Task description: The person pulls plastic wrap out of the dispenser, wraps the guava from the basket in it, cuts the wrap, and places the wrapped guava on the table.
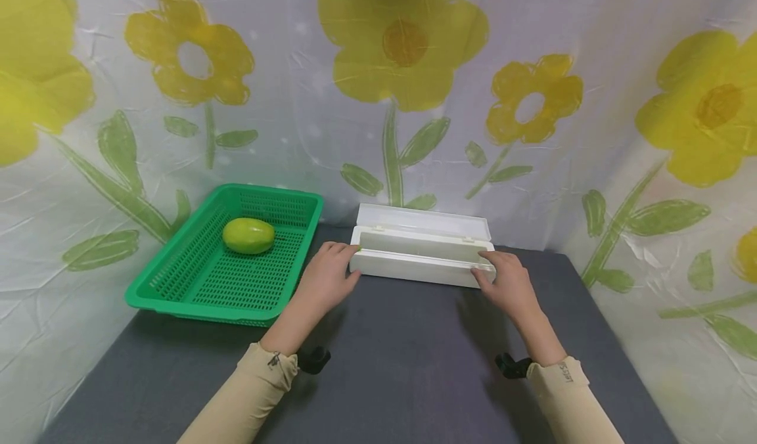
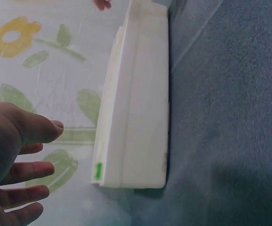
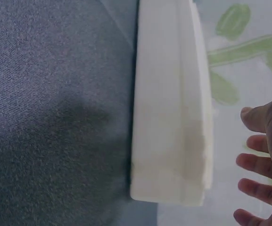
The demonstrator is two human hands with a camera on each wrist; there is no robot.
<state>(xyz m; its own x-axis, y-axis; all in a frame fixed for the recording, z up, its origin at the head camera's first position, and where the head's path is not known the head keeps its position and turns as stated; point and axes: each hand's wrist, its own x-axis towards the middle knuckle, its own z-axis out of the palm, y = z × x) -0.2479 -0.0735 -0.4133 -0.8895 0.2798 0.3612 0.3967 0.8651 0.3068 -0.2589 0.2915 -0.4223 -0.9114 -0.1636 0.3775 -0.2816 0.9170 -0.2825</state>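
A long white box (image 1: 421,266) lies across the far end of the table, its hinged lid (image 1: 422,219) tipped back against the curtain. In the head view, the inside of the box shows pale and bare. My left hand (image 1: 328,274) is at the box's left end, fingertips overlapping the corner there. At the right end is my right hand (image 1: 507,280), thumb and fingers by the front rim. The left wrist view shows the left fingers (image 2: 29,172) spread and apart from the box, near a small green mark (image 2: 98,171). Spread fingers (image 3: 258,167) of the right hand also show beside it.
To the left stands a green plastic basket (image 1: 290,280) with slotted walls. A yellow-green, papaya-like fruit (image 1: 248,236) lies in it. Dark grey cloth (image 1: 408,365) covers the table. A flowered curtain (image 1: 284,135) hangs behind and at both sides.
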